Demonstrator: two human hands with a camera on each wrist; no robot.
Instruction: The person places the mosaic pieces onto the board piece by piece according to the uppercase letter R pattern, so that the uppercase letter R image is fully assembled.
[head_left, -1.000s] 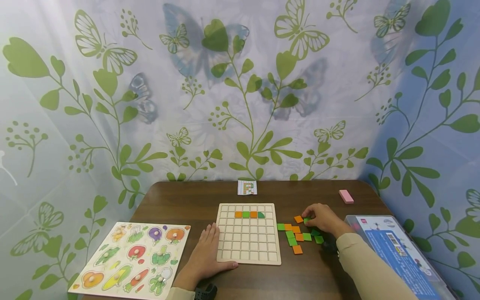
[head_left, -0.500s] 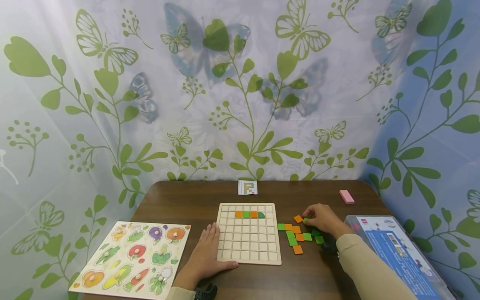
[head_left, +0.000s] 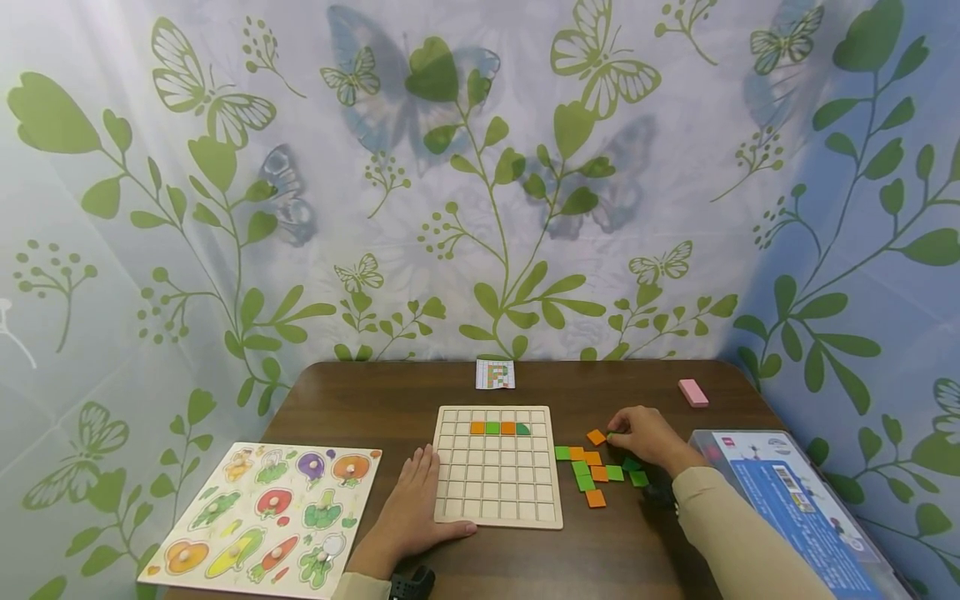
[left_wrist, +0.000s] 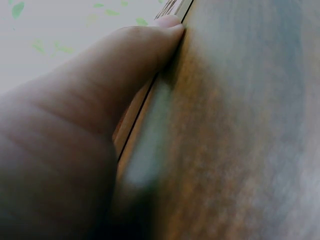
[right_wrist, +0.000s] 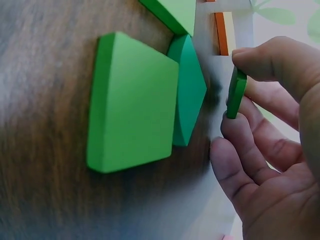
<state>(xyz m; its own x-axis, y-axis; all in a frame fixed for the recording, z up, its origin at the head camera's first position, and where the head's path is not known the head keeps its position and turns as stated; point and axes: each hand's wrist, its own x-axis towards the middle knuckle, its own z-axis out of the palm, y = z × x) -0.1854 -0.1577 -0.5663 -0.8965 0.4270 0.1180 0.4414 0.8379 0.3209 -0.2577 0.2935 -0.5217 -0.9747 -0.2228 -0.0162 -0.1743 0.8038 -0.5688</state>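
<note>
1. Green tile (right_wrist: 237, 92) – pinched in the person's right hand (head_left: 645, 432), thumb on one side and fingertips on the other, right of centre in the head frame. Whether it touches the table (head_left: 600, 558) I cannot tell.
2. Just left of those fingertips lies a loose orange tile (head_left: 596, 437); a cluster of green and orange pieces (head_left: 582, 468) spreads below and left of them.
3. In the right wrist view, a large light green piece (right_wrist: 135, 105) fills the middle, touching a darker green piece (right_wrist: 189, 92).
4. Left hand (head_left: 408, 508), lower centre of the head frame: fingers straight along the left side of the grid board (head_left: 495, 483), thumb stretched out along its near edge.
5. One row near the board's top holds orange, green, orange and a rounded dark green piece (head_left: 523, 429), side by side.
6. A small pattern card (head_left: 495, 375) lies above the board, a pink block (head_left: 693, 393) to the upper right.
7. Vegetable puzzle (head_left: 356, 493) at lower left – plastic case (head_left: 806, 508) at lower right.
</note>
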